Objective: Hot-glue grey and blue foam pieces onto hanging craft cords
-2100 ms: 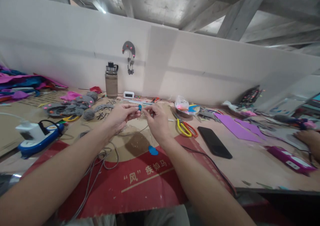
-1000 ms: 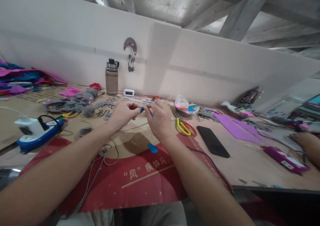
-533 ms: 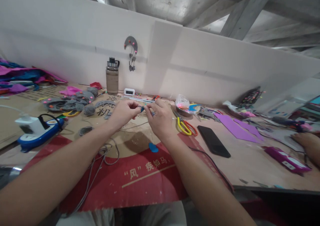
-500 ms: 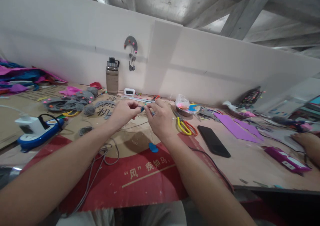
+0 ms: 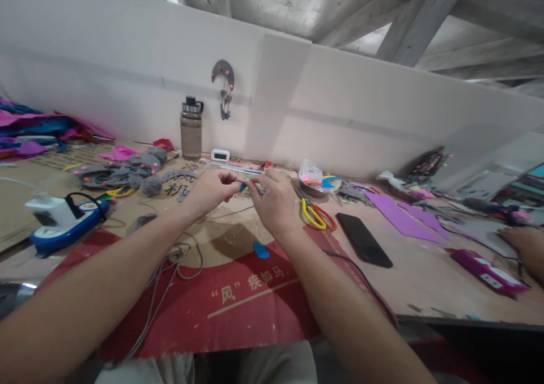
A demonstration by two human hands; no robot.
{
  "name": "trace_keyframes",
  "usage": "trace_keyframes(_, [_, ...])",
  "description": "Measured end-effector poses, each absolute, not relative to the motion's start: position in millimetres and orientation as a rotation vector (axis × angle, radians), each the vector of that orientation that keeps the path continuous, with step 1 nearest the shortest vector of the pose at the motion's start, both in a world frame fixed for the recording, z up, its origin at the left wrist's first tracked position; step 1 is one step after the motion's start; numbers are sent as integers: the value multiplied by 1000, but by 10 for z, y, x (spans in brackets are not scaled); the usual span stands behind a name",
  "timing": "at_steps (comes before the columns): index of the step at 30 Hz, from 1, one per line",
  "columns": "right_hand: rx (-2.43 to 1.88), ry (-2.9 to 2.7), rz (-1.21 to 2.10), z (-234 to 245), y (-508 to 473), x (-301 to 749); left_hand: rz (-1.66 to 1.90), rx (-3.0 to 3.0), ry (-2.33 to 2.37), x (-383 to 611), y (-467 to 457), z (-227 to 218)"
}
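Both hands meet above the cardboard sheet around a small dark blue piece [image 5: 242, 186], perhaps felt, mostly covered by fingertips. My left hand [image 5: 215, 192] pinches it from the left, fingers closed. From the right, my right hand [image 5: 274, 200] has thumb and fingertips pressed together at the piece. A thin grey cord [image 5: 229, 214] runs out below the hands toward loose loops [image 5: 178, 259] on the left. Nearer to me, a bright blue rounded cutout [image 5: 260, 250] lies on the red and brown cardboard [image 5: 255, 327].
Yellow-and-orange-handled scissors [image 5: 317, 214] and a black phone [image 5: 364, 240] lie to the right. A bottle [image 5: 191, 129] stands behind; a blue power strip [image 5: 70, 234] sits left. Purple sheets [image 5: 399, 220], a magenta box [image 5: 488, 271] and another person's hand [image 5: 525, 245] are at far right.
Hardly anything differs. Both hands keep their pinch at the same spot, with a slight shift of the fingers, and a little more of the blue piece shows between them.
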State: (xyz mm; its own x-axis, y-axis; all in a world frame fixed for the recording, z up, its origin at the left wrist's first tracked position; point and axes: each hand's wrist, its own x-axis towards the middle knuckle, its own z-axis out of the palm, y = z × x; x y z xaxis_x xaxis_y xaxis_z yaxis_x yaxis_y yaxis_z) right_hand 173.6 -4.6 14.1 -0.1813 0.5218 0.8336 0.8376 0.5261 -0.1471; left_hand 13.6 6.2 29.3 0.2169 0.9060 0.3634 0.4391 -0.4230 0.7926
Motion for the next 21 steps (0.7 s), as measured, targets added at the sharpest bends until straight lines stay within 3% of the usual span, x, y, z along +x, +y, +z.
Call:
trace_keyframes(11, [-1217, -1807, -215, 147, -59, 1705, 1076, 2027, 1211, 105, 79, 294])
trace_keyframes(21, [-1209, -1780, -219, 141, -54, 1752, 1034, 2082, 1036, 89, 92, 313])
